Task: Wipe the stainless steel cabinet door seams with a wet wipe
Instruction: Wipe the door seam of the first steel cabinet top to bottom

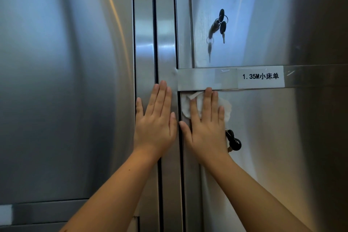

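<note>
A white wet wipe (225, 104) lies flat against the top left corner of the lower right cabinet door (267, 137). My right hand (206, 124) presses it there with straight fingers, fingertips at the horizontal seam (263, 88) under the crossbar. Its thumb reaches the dark vertical seam (181, 156) beside that door. My left hand (157, 117) rests flat, fingers straight, on the steel upright (165, 24) between the cabinets. It holds nothing.
Keys (222, 24) hang from the lock of the upper right door. Another black key (233, 141) sticks out just right of my right wrist. A white label (260, 76) sits on the crossbar. A large steel door (66, 81) fills the left.
</note>
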The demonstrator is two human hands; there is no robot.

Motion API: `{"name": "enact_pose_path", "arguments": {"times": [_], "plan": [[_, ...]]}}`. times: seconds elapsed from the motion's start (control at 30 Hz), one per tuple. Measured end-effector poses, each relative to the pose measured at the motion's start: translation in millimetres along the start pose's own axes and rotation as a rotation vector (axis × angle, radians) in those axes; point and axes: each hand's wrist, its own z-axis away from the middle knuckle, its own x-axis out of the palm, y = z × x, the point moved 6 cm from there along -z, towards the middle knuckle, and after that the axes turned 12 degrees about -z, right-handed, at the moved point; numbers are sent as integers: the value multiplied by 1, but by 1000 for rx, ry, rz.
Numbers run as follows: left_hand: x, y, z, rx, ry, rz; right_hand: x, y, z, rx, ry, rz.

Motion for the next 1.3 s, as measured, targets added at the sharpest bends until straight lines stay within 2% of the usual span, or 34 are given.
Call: {"name": "enact_pose_path", "arguments": {"times": [0.27,0.47,0.63,0.73,0.9,1.3], "plan": [[1,0,0,-3,0,-7,8,-2,31,22,-54,-19],[0,0,1,-3,0,3,5,0,0,40,-51,-88],[-1,1,0,0,-11,10,2,1,21,-63,10,-143],[-1,0,0,-7,-8,14,1,2,18,-7,22,-187],[-1,0,1,1,-10,17,6,-1,9,67,-28,-107],[0,0,1,-3,-9,20,7,1,7,75,-104,-107]]}}
